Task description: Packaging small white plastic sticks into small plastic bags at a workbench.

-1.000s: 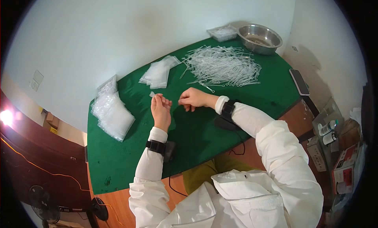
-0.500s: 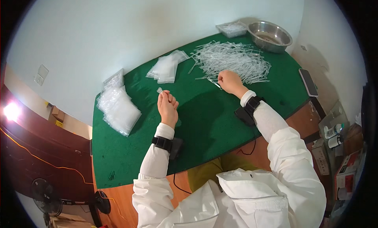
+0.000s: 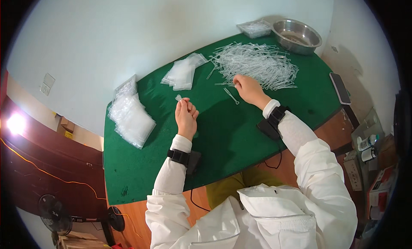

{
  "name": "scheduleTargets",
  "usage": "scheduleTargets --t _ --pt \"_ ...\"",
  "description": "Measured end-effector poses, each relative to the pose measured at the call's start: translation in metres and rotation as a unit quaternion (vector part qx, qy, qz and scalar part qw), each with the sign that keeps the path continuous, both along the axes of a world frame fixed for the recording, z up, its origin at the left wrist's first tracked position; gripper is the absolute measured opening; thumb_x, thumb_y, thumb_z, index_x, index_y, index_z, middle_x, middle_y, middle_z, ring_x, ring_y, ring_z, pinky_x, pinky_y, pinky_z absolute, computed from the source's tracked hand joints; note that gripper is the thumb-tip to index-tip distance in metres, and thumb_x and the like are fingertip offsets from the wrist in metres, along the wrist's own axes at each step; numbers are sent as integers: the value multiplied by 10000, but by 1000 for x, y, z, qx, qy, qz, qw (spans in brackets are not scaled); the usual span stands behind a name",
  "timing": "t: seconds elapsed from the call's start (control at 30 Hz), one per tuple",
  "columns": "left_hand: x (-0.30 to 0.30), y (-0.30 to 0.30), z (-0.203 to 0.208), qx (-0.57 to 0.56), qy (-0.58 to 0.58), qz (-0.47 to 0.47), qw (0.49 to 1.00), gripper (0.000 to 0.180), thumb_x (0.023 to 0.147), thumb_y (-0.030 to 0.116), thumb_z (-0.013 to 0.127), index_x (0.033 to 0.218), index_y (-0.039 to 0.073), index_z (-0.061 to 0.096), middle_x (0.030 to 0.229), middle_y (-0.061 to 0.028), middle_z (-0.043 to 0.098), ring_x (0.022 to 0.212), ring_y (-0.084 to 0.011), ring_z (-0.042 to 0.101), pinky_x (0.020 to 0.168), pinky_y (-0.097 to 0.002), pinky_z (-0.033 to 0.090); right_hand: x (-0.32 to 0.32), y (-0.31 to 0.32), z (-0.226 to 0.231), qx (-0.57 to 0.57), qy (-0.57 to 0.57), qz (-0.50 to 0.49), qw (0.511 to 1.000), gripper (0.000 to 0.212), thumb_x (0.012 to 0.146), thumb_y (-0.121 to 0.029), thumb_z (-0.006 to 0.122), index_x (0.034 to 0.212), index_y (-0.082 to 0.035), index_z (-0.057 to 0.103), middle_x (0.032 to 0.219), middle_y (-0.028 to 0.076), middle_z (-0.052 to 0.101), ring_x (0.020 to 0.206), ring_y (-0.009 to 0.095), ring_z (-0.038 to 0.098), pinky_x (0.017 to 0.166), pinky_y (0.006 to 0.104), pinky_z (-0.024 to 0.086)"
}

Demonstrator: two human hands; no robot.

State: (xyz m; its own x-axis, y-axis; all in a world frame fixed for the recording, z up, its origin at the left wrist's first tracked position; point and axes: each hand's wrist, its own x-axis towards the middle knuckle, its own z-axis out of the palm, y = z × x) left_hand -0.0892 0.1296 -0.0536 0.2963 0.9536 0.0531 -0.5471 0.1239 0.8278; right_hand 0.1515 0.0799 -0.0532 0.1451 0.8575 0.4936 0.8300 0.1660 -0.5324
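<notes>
My left hand (image 3: 186, 116) is closed, with a small bunch of clear plastic sticks (image 3: 178, 97) poking out above its thumb and fingertips; the rest is hidden in the fist. My right hand (image 3: 249, 90) reaches to the near edge of a large heap of clear plastic sticks (image 3: 257, 64) with small loops at their ends. Its thumb and fingers are pinched together, and what lies between them is hidden. One loose looped stick (image 3: 231, 96) rests on the green cloth just left of the right hand, apart from it.
A fanned stack of clear bags (image 3: 133, 120) lies at the left, a smaller stack (image 3: 182, 73) behind the left hand. A clear tray (image 3: 255, 30) and a steel basin (image 3: 296, 36) stand at the back. A phone (image 3: 340, 88) lies at the right edge of the green table (image 3: 150, 176).
My right hand has come away from the loose stick, which now lies by itself, and has shifted slightly back and left to the heap's edge. The left hand keeps its grip.
</notes>
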Motion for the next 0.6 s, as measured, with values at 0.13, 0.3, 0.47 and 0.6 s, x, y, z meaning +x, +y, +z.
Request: scheduleTargets --t 0.13,0.3,0.47,0.6 --pt "7 -6 1 -4 9 -44 999 204 966 238 371 940 60 467 656 18 362 545 -76 308 489 -223 286 -11 -5 7 45 112 84 989 240 793 -26 510 1032 -33 524 738 80 543 687 213 559 616 315 441" --pt "10 -9 -3 6 37 -123 992 205 965 233 376 962 48 464 691 6 395 589 -94 350 535 -232 321 -24 -11 19 39 392 153 906 199 796 -8 523 993 -10 549 680 53 530 650 145 554 567 276 427" --pt "8 -3 -8 28 43 -103 993 213 968 232 367 957 44 466 736 -10 448 616 -107 403 578 -240 364 -22 -6 10 46 328 172 928 87 767 -53 571 835 -13 609 640 60 545 602 167 555 550 289 432" --pt "7 1 -11 50 32 -21 998 221 965 224 373 934 34 483 756 -18 480 651 -106 453 622 -245 409 -10 -7 9 68 -29 74 994 77 725 -107 619 702 -36 639 617 67 564 577 190 557 553 295 443"
